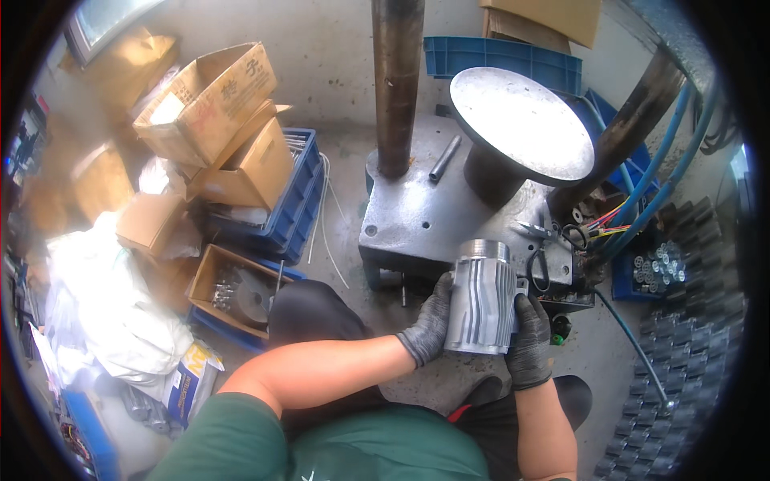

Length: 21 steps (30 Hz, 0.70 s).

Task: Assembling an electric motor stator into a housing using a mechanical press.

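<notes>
Between my two gloved hands is a silver finned motor housing [482, 309], a ribbed metal cylinder with a narrower ring at its top end. My left hand [433, 322], in a dark grey glove, grips its left side. On the other side my right hand [529, 341] closes around it near a small side lug. The housing is held up in front of the near edge of a metal press table [401, 220]. A pair of black-handled scissors [539, 260] lies on that table, just beyond the housing. What is inside the housing cannot be seen.
A round metal plate on a pedestal [521, 120] stands on the table, with a short metal tube [445, 159] beside it. A steel column [396, 88] rises behind. Cardboard boxes [212, 104] and blue crates [293, 200] stack at left. Dark metal parts [666, 385] pile at right, near blue hoses [654, 172].
</notes>
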Tool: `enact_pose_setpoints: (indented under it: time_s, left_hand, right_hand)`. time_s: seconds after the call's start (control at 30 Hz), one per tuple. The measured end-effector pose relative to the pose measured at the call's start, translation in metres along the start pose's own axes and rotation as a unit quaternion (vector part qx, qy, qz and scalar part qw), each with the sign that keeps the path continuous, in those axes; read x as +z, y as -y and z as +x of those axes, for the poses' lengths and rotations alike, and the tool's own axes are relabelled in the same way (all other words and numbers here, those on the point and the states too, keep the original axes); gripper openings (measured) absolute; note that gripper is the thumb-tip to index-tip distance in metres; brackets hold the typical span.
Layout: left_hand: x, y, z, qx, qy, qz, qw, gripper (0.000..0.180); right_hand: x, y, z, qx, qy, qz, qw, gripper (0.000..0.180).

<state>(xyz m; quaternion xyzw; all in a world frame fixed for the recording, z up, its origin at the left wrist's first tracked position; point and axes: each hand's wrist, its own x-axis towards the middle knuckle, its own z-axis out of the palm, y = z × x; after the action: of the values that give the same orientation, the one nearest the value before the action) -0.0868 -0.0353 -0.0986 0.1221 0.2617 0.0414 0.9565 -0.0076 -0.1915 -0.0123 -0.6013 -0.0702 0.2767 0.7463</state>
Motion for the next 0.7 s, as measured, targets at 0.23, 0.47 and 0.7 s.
enact_pose_setpoints:
  time_s: [0.23, 0.47, 0.7]
  left_hand:
    - [0.012, 0.000, -0.031, 0.208, 0.012, 0.199, 0.957, 0.073]
    - [0.042, -0.012, -0.061, 0.254, 0.022, 0.377, 0.890, 0.081]
    - [0.055, -0.022, -0.080, 0.240, 0.104, 0.431, 0.864, 0.100]
  right_hand:
    - [-0.007, 0.015, -0.014, -0.055, 0.146, -0.055, 0.986, 0.091]
    - [-0.001, 0.037, -0.043, 0.052, 0.186, 0.015, 0.981, 0.108]
    - [-0.016, 0.025, -0.051, -0.053, 0.207, -0.020, 0.977, 0.093]
